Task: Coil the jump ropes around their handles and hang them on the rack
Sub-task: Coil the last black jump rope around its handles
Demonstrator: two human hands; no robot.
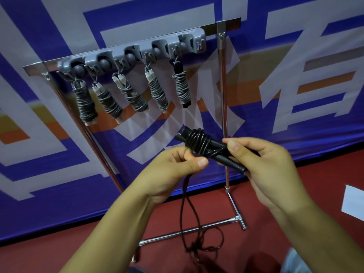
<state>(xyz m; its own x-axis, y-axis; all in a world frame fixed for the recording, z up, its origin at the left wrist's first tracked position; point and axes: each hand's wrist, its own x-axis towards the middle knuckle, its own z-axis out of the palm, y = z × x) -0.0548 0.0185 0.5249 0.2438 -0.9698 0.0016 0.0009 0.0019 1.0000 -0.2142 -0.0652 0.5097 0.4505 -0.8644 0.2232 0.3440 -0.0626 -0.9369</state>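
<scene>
Right now the right hand [269,164] grips the pair of black handles [226,156], fingers curled round them, while the left hand [177,166] pinches the black rope [199,142] between thumb and fingers just beside the coils already wound on. A long tail of loose rope [195,229] hangs down and pools on the red floor [295,186] near the rack's foot bar [189,232].

To my eye the risk is that slack: if the pinch loosens, the turns could spring off the handles, and the tail could snag on the foot bar or under a shoe as it is drawn up.

Five wound ropes [157,93] hang from the grey hook strip [134,54], close together, so a new bundle may knock its neighbour. The rightmost end of the strip looks free, tight against the upright pole [223,91]. Open room lies between the hands and the rack.
</scene>
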